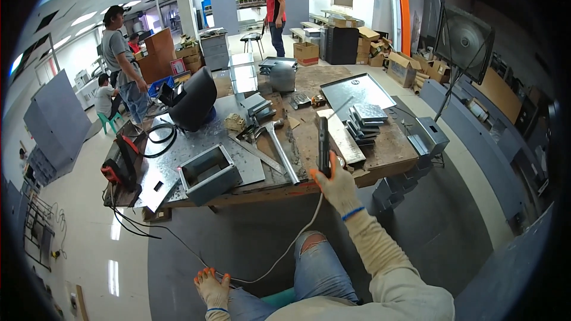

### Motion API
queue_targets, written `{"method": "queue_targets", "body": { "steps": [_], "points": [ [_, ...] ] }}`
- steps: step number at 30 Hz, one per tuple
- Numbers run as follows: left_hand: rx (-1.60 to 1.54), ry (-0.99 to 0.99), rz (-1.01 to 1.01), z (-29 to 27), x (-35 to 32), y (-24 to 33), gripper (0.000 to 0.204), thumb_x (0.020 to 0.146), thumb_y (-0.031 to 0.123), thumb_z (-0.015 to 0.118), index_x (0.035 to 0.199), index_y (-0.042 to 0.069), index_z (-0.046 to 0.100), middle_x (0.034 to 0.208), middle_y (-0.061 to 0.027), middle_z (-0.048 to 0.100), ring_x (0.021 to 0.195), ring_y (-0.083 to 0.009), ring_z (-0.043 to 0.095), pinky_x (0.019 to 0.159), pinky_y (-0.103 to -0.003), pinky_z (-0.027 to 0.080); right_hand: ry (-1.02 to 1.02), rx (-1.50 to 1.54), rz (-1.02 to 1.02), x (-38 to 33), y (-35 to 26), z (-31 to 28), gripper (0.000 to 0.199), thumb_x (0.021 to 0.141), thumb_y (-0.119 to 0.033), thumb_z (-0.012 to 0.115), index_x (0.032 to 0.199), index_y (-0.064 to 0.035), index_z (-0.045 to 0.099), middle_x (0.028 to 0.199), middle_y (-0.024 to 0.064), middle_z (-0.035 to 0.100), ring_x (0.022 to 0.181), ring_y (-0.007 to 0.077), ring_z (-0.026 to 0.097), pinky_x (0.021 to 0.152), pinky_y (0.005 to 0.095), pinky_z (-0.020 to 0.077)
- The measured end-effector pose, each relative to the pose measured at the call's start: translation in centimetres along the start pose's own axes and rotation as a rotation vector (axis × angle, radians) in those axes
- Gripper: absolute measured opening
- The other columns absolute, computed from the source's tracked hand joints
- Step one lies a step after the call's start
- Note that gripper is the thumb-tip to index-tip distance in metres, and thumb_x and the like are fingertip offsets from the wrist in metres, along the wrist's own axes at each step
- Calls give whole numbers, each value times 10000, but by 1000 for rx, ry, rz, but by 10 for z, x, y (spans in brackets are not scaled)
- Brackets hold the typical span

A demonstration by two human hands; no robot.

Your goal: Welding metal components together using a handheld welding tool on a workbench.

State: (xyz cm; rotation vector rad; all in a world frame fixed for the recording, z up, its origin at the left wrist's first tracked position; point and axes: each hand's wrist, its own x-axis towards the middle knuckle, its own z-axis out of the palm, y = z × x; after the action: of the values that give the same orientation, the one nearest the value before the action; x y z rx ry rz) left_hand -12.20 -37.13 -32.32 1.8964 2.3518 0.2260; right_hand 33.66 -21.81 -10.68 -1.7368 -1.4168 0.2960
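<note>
My right hand (339, 189), in a cream glove with orange fingertips, grips a black welding electrode holder (323, 145) upright at the table's front edge. A thin rod (342, 106) slants up from its tip. A pale cable (300, 233) hangs from its lower end and loops past my left hand (212, 290). That hand, gloved alike, rests over my left thigh with its fingers apart. Left of the holder lie a hammer (283, 153) and a flat metal strip (259, 154). A grey open metal box (208, 173) sits near the front edge.
Stacked metal pieces (364, 123) and a shallow metal tray (357, 90) occupy the table's right. A black welding helmet (196, 102) and a red-and-black machine (122, 163) stand left. Several people are beyond the table. A black fan-like unit (465, 43) stands right.
</note>
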Motion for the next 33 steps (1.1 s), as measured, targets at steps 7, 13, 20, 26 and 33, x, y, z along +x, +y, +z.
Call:
{"method": "queue_targets", "body": {
  "steps": [7,13,20,26,33],
  "points": [
    [-85,-8,-15,-2,6,9,500,866,491,755,1159,87,732,1284,-117,680,1270,-317,566,1174,-475,326,-144,-483,29,91,-13,56,598,983,-511,648,1407,-93,596,1024,266,757,972,446,738,810,530,565],
    [-18,18,-17,-15,4,15,417,850,420,787,1115,101,744,1155,-91,729,1150,-281,617,1079,-401,404,-217,-610,40,106,8,82,474,1011,-462,625,1325,-107,624,1019,227,747,952,406,736,833,519,572],
    [-37,-40,-81,-16,5,17,390,853,412,782,1102,113,755,1149,-91,738,1150,-278,619,1084,-399,402,10,-455,-104,18,-22,43,392,995,-370,677,1248,-71,654,1047,171,698,832,333,709,758,438,583],
    [118,-27,-104,-48,-12,68,395,856,429,762,1095,114,763,1164,-94,740,1173,-284,611,1106,-407,385,-76,89,-436,-154,29,63,395,953,-292,767,1260,-52,704,1025,132,731,819,303,700,741,374,574],
    [73,-98,1,-15,-3,22,406,857,438,749,1078,98,767,1171,-103,740,1201,-300,598,1125,-420,371,-720,-82,-418,-256,75,108,403,1017,-388,625,1280,-87,680,1130,143,747,998,378,718,856,432,573]
  ]
}}
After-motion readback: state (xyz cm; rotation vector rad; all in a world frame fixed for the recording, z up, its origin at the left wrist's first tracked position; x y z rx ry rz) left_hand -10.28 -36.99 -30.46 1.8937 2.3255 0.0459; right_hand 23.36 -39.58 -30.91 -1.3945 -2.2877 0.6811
